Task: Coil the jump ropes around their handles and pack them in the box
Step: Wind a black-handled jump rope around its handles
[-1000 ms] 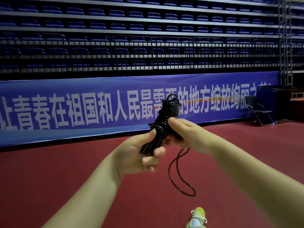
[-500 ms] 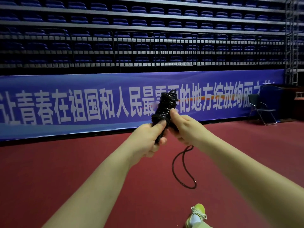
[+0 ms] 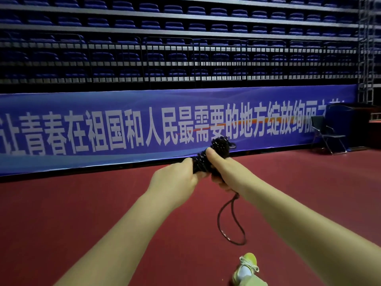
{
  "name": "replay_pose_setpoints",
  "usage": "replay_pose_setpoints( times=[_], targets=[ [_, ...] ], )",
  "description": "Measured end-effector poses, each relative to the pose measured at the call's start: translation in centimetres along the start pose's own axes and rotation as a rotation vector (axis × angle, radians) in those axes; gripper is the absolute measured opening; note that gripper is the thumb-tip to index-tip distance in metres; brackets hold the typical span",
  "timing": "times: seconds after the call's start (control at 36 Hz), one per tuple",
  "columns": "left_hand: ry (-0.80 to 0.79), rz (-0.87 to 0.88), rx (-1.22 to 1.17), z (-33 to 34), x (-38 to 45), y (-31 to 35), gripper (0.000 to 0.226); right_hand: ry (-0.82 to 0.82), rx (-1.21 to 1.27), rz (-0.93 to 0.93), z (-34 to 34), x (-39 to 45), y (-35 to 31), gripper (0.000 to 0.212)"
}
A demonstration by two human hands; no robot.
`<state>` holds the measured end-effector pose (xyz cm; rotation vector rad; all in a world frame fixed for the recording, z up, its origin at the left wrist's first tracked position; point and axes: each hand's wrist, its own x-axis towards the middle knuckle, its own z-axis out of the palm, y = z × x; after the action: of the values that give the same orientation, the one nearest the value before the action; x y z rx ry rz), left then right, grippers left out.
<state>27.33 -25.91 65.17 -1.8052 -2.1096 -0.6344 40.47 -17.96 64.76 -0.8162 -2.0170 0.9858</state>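
Both hands, left hand (image 3: 175,180) and right hand (image 3: 221,168), curled fingers clamped on glossy beaded black jump rope (image 3: 208,159) bundle, frame centre; thin loose loop dangles below.

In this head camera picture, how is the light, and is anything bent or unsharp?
Head view: dim, even indoor light; the blue stadium seats are dark. Wide-angle distortion curves the long blue banner with white characters. The coiled black jump rope between the left hand and the right hand is sharp enough to show beads.
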Motion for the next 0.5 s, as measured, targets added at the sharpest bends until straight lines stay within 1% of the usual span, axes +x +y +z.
replay_pose_setpoints(
  times=[0.06, 0.08, 0.14, 0.22, 0.28, 0.33, 0.36, 0.39, 0.44, 0.5],
  targets=[
    [0.009, 0.005, -0.004, -0.2, -0.2, 0.0, 0.039, 0.019, 0.031, -0.018, 0.1, 0.1, -0.1, 0.05],
    [-0.016, 0.007, -0.055, -0.5, -0.3, 0.0, 0.038, 0.021, 0.056, -0.024, 0.0, 0.0, -0.1, 0.049],
    [-0.124, 0.019, -0.282, -1.1, -0.4, -0.2, 0.034, -0.001, 0.129, -0.035, -0.1, -0.3, -0.3, 0.045],
    [-0.326, 0.06, -0.692, -2.1, -0.6, -0.4, 0.019, -0.038, 0.272, -0.056, -0.5, -0.8, -0.8, 0.041],
    [-0.492, 0.053, -0.945, -2.6, -1.0, -0.5, 0.025, -0.066, 0.371, -0.075, -0.6, -1.1, -1.1, 0.035],
    [-0.618, 0.036, -1.187, -2.7, -1.2, -0.7, 0.037, -0.114, 0.367, -0.121, -0.4, -1.2, -1.3, 0.027],
    [-0.679, 0.025, -1.291, -2.5, -1.4, -0.8, 0.04, -0.138, 0.362, -0.139, -0.3, -1.3, -1.4, 0.026],
    [-0.741, 0.021, -1.379, -2.3, -1.4, -1.0, 0.041, -0.169, 0.36, -0.156, -0.2, -1.3, -1.5, 0.028],
    [-0.837, 0.069, -1.513, -1.6, -1.4, -1.2, 0.047, -0.211, 0.325, -0.189, -0.2, -1.4, -1.8, 0.041],
    [-0.861, 0.126, -1.563, -1.1, -1.3, -1.3, 0.052, -0.215, 0.269, -0.209, -0.4, -1.3, -2.2, 0.046]
  ],
)
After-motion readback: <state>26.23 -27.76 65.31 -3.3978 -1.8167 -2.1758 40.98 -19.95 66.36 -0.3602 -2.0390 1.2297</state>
